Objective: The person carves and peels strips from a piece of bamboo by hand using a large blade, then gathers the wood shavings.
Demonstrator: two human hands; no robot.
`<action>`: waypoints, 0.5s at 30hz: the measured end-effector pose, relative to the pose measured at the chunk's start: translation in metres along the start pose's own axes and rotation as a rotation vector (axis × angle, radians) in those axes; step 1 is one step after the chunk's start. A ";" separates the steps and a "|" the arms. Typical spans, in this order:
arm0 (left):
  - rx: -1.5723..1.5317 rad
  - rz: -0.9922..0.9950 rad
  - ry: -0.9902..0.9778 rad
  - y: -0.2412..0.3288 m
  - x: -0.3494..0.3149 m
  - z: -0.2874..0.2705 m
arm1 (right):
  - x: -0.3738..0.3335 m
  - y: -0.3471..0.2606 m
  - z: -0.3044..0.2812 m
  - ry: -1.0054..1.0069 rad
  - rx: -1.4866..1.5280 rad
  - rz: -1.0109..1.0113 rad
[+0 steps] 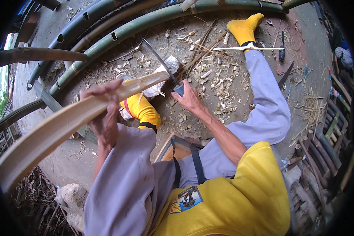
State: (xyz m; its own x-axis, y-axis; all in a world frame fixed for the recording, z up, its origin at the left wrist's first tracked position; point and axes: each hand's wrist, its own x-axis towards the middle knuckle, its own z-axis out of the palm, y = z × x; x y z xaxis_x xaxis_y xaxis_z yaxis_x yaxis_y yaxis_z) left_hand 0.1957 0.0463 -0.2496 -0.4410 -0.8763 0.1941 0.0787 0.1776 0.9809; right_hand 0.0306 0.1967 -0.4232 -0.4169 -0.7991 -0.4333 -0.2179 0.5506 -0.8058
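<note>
My left hand [104, 114] is closed round a long, pale, split bamboo piece [55, 131], which runs from the lower left up to the middle. My right hand [190, 98] grips the dark handle of a long-bladed knife [160, 59]. The blade points up and to the left, crossing the far, narrower end of the bamboo piece. Beneath that end lies a whitish block [155, 89]; whether the bamboo touches it I cannot tell. My left foot, in a yellow sock [144, 110], is beside the block.
Curved green bamboo poles [153, 24] span the far side. Wood chips [224, 84] litter the ground. A thin pale stick [224, 48] lies across my right ankle. Beyond it are a dark-handled tool [282, 49] and a dark blade [286, 74]. Cut sticks [322, 153] are piled at right.
</note>
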 end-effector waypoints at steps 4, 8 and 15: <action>-0.084 0.100 0.040 -0.015 -0.019 -0.017 | -0.023 -0.054 -0.010 0.154 0.035 -0.170; -0.036 0.101 0.042 -0.016 -0.026 -0.021 | -0.028 -0.069 -0.004 0.421 0.112 -0.538; -0.110 0.130 -0.089 -0.020 -0.031 -0.028 | 0.009 -0.022 0.001 -0.004 -0.108 -0.030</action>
State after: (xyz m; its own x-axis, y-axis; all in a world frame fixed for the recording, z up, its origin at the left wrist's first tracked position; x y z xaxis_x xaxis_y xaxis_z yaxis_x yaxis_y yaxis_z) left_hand 0.2333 0.0576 -0.2752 -0.4978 -0.8052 0.3222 0.2352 0.2323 0.9438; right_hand 0.0321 0.1767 -0.4094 -0.4051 -0.8163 -0.4117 -0.3238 0.5492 -0.7704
